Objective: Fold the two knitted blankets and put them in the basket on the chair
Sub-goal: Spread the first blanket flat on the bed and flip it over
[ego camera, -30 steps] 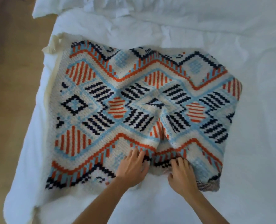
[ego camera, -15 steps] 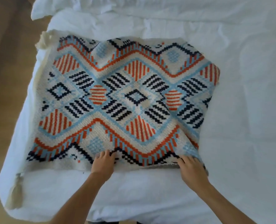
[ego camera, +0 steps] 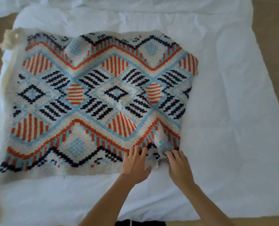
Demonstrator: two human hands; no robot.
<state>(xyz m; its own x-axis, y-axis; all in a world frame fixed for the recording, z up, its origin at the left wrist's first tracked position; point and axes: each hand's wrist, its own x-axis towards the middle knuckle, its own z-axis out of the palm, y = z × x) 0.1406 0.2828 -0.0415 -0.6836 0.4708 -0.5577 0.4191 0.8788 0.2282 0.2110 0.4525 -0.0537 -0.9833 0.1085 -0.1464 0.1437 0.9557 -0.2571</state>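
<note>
Both hands had drawn together since half a second earlier, meeting at the near right corner of the knitted blanket (ego camera: 93, 101), which lay spread on the white bed (ego camera: 225, 111). The left hand (ego camera: 135, 165) pressed flat on the near edge, fingers released and spread. The right hand (ego camera: 178, 165) pinched the bunched corner fabric.

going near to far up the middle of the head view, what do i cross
left hand → knitted blanket → rumpled white bedding
</note>
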